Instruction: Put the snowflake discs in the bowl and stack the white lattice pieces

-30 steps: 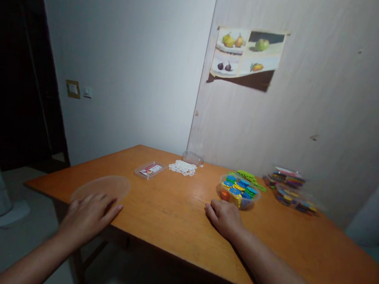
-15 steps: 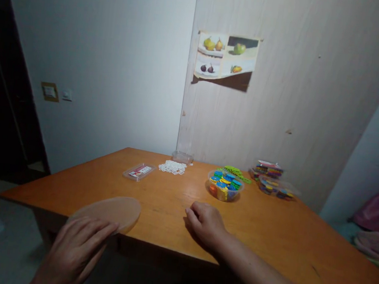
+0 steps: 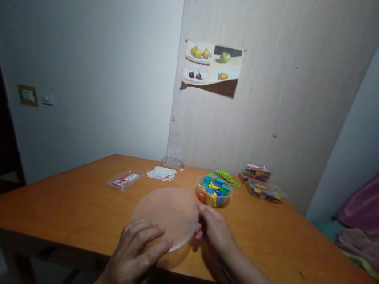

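Note:
A round translucent plastic lid (image 3: pixel 167 213) is held tilted above the front of the table. My left hand (image 3: pixel 138 253) grips its near left edge, with the thumb below and the fingers over the top. At the lid's right rim, my right hand (image 3: pixel 216 229) pinches the edge between thumb and fingers. Just beyond my right hand stands a clear round tub (image 3: pixel 214 193) filled with blue, yellow, green and orange pieces.
On the wooden table (image 3: pixel 79 203) lie a clear rectangular lid (image 3: pixel 124 180), a heap of white cards (image 3: pixel 161 173), an empty clear box (image 3: pixel 172 163) and green pieces (image 3: pixel 222 177). Filled containers (image 3: pixel 265 191) stand at the back right. The table's front edge is close to me.
My left hand has brought the lid rightward and up over the table. My right hand, earlier resting on the tabletop, now holds the lid's right rim. The view has turned slightly right.

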Tool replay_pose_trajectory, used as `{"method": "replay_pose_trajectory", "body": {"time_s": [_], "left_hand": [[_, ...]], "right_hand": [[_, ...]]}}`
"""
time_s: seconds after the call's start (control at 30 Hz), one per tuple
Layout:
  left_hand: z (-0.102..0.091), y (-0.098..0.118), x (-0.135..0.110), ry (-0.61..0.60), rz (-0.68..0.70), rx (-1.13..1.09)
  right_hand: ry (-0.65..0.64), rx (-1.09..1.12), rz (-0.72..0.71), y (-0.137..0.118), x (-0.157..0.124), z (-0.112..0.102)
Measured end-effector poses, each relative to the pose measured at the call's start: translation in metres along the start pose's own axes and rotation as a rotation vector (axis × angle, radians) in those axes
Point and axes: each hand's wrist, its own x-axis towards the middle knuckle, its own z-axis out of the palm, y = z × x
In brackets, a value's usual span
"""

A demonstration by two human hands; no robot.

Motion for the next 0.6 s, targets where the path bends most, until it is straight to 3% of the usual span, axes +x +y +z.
{"method": "replay_pose_trajectory", "body": {"time_s": [0.2,0.3,0.4,0.5,0.57,0.6], "left_hand": [[0.038,0.005,0.031,-0.006,0.117,-0.006],[0.054,0.005,0.051,0.021,0.042,-0.014],[0.073,-0.007,0.072,0.075,-0.151,-0.151],[0.1,-0.031,0.095,0.164,-0.528,-0.358],[0.121,-0.049,0.111,0.189,-0.663,-0.379],[0.132,-0.056,0.118,0.225,-0.811,-0.46]], "right_hand": [[0.115,0.022,-0.132,-0.015,0.004,-0.04],[0.212,-0.004,-0.18,-0.023,0.02,-0.068],[0.351,-0.037,-0.248,-0.034,0.047,-0.099],[0.509,-0.106,-0.324,-0.043,0.077,-0.126],[0.556,-0.187,-0.372,-0.046,0.095,-0.138],[0.556,-0.227,-0.391,-0.046,0.104,-0.142]]}}
